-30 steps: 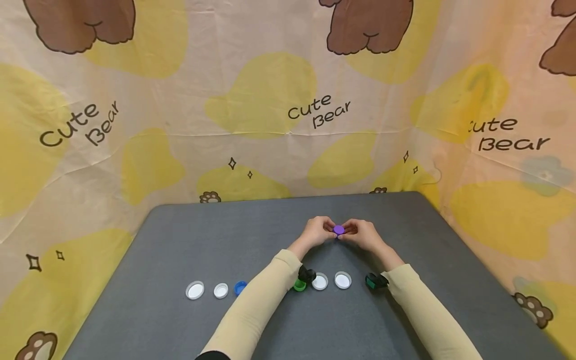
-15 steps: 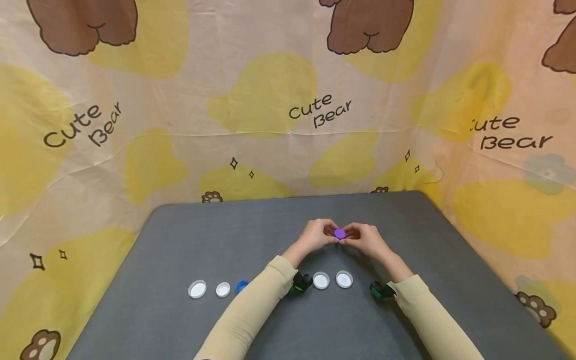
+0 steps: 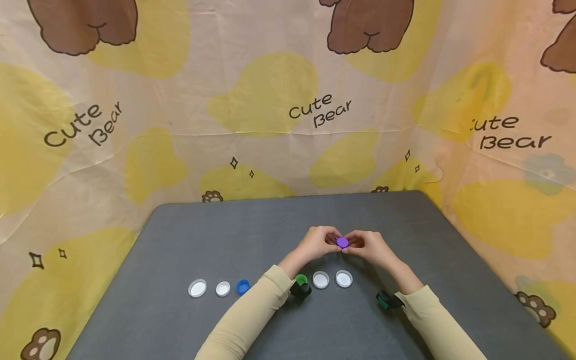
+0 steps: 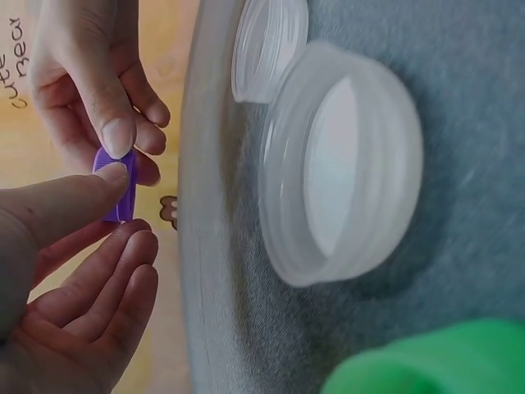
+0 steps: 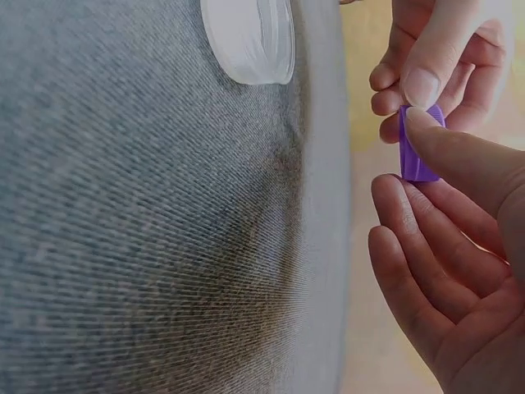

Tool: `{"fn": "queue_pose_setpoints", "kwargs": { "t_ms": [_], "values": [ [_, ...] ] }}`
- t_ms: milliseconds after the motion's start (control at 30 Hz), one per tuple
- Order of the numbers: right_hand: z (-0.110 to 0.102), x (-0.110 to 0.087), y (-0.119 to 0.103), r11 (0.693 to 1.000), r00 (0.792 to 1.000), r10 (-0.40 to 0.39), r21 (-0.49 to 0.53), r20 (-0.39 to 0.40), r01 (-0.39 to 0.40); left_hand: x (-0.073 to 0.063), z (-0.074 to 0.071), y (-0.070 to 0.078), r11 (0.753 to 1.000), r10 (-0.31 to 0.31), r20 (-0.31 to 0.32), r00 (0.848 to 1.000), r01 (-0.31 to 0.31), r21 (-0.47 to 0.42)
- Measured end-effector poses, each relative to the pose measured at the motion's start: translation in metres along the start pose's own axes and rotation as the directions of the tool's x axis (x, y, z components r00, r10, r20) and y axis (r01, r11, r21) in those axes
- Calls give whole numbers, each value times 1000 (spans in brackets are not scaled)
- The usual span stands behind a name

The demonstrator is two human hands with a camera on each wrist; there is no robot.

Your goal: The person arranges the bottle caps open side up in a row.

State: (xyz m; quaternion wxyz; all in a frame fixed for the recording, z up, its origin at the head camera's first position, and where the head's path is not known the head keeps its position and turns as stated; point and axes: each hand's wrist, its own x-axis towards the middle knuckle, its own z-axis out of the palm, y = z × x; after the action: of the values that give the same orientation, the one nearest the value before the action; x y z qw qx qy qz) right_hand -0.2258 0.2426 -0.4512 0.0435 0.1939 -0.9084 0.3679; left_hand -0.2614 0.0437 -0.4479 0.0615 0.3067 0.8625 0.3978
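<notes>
A small purple bottle cap [image 3: 342,242] with a ridged side is held between both hands above the grey table, near its right half. My left hand [image 3: 315,244] pinches one side of it, thumb against forefinger. From the other side my right hand [image 3: 372,249] pinches it the same way. In the left wrist view the purple cap [image 4: 119,190] shows edge-on between the two thumbs. The right wrist view has the purple cap [image 5: 417,148] under both thumb tips, with the other fingers loosely bent below.
Nearer the person, caps lie in a row: white [image 3: 197,288], small white [image 3: 223,289], blue [image 3: 243,287], green [image 3: 301,279], and two more whites [image 3: 321,280] at right. The left forearm [image 3: 252,315] crosses above the row, hiding part of it.
Both hands have come back toward the person and slightly to the right, carrying the purple cap. The blue and green caps show more now beside the left sleeve.
</notes>
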Motion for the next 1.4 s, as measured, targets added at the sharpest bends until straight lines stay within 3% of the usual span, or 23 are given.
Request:
{"fn": "queue_pose_setpoints", "kwargs": {
  "t_ms": [200,433,733,1067,1400],
  "values": [
    [-1,-8,-3,1000,1000,-4,26,23,4,-8,4,4,1000,-6,21,1000,7,-26],
    [-4,-18,-4,999,999,-38,24,29,38,-15,10,7,1000,29,27,999,-29,-6],
    [-5,-30,-2,999,998,-25,32,63,23,-23,17,13,999,50,38,998,-50,3],
    [-8,-46,0,998,998,-49,32,44,47,-26,30,15,995,101,40,994,-102,7],
    [-16,-58,-4,995,996,-84,51,31,82,-29,37,20,996,49,72,996,-43,-75]
  ]
}}
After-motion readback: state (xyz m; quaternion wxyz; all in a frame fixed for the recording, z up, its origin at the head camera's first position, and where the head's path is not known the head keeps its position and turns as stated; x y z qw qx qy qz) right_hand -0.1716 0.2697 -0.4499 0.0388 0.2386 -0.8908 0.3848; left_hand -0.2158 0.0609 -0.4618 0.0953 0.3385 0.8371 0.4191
